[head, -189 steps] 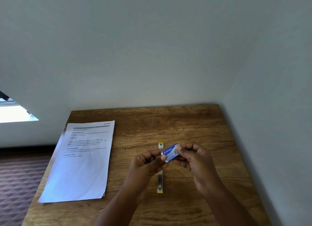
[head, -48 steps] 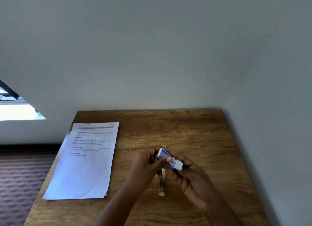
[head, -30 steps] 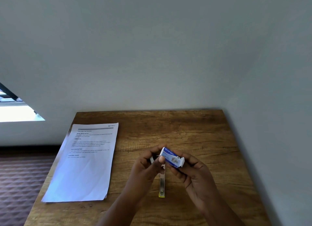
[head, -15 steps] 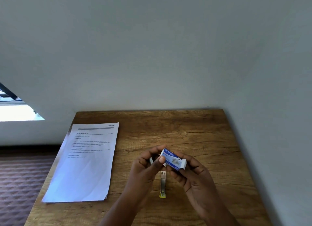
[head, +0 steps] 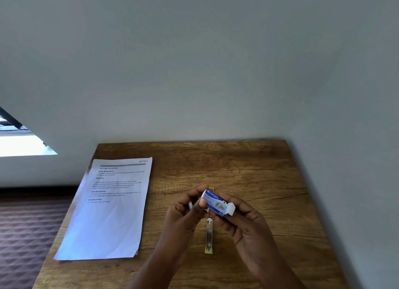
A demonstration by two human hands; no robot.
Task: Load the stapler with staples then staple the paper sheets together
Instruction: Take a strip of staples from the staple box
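Note:
A small blue and white staple box (head: 216,202) is held above the table in both hands. My right hand (head: 244,221) grips its right half, where a white end flap stands open. My left hand (head: 185,213) pinches the box's left end with the thumb on top; a small grey piece shows between its fingers, and I cannot tell what it is. The stapler (head: 209,232) lies opened out flat on the table under my hands, its metal channel facing up, with yellow ends. The paper sheets (head: 112,206) lie stacked on the left of the table.
The wooden table (head: 248,170) stands in a corner, with a wall behind it and another along its right edge. To the left, its edge drops to a patterned floor (head: 23,234). The paper's left edge overhangs the table slightly.
The staple box has turned from tilting up to the right to slanting down to the right, and its right end flap now stands open. Both hands have stayed over the stapler.

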